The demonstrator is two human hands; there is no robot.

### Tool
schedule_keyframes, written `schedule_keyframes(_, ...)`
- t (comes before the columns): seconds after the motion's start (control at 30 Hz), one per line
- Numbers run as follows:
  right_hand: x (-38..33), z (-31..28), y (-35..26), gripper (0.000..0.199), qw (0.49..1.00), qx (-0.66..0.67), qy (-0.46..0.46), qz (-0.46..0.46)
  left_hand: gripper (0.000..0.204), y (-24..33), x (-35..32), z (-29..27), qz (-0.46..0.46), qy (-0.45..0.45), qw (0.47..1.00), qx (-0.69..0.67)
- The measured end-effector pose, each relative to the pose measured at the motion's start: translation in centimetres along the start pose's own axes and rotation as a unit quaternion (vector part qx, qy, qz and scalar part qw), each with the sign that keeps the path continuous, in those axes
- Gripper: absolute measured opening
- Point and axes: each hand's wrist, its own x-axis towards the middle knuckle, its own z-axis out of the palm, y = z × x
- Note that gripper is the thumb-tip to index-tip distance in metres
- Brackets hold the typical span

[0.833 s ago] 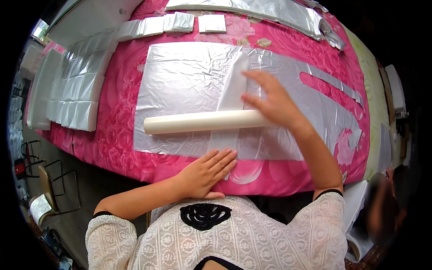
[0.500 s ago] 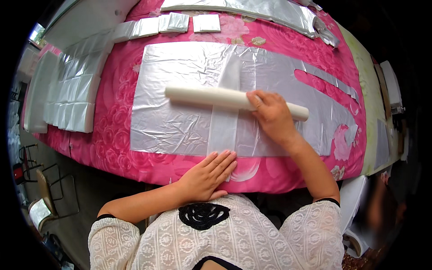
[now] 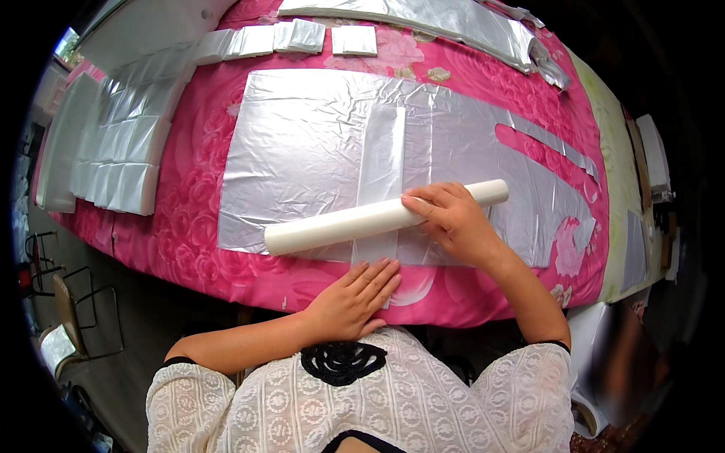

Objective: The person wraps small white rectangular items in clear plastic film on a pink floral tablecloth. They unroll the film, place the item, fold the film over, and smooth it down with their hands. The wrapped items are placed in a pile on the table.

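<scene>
A smooth white roll (image 3: 332, 226), like a tube, lies at a slant across the near part of a large silvery plastic bag (image 3: 294, 143) with cut-out handles. Closed over the roll, right of its middle, is my right hand (image 3: 453, 219). A narrow whitish plastic strip (image 3: 384, 151) runs up the bag from near to far and passes under the roll. My left hand (image 3: 351, 302) rests flat by the table's near edge, fingers stretched out, fingertips over the strip's near end. It holds nothing.
A pink flowered cloth (image 3: 189, 226) covers the table. Stacks of folded clear plastic bags (image 3: 124, 147) stand at the left, small packs (image 3: 300, 36) along the back. Long plastic sheets (image 3: 423, 26) lie at the far edge. A chair (image 3: 66, 309) stands lower left; something blurred is lower right.
My right hand has drawn the roll nearer, its left end swinging toward me, so its slant is reversed. The strip beyond it lies flatter. My left hand has stayed in place.
</scene>
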Motion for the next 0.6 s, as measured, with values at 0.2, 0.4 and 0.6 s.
schedule_keyframes(0.2, 5.7, 0.6, 4.8, 0.046, 0.995, -0.054, 0.083, -0.013, 0.073, 0.2, 0.1, 0.2, -0.001, 0.009, 1.000, 0.010)
schedule_keyframes(0.4, 10.0, 0.5, 8.4, 0.044, 0.985, -0.071, 0.154, 0.028, 0.070, -0.1, -0.3, -0.2, 0.027, 0.073, 0.997, -0.026)
schedule_keyframes(0.6, 5.9, 1.2, 2.8, 0.039, 0.994, 0.063, 0.082, -0.028, 0.046, -1.2, -1.6, -0.7, 0.024, 0.151, 0.986, -0.066)
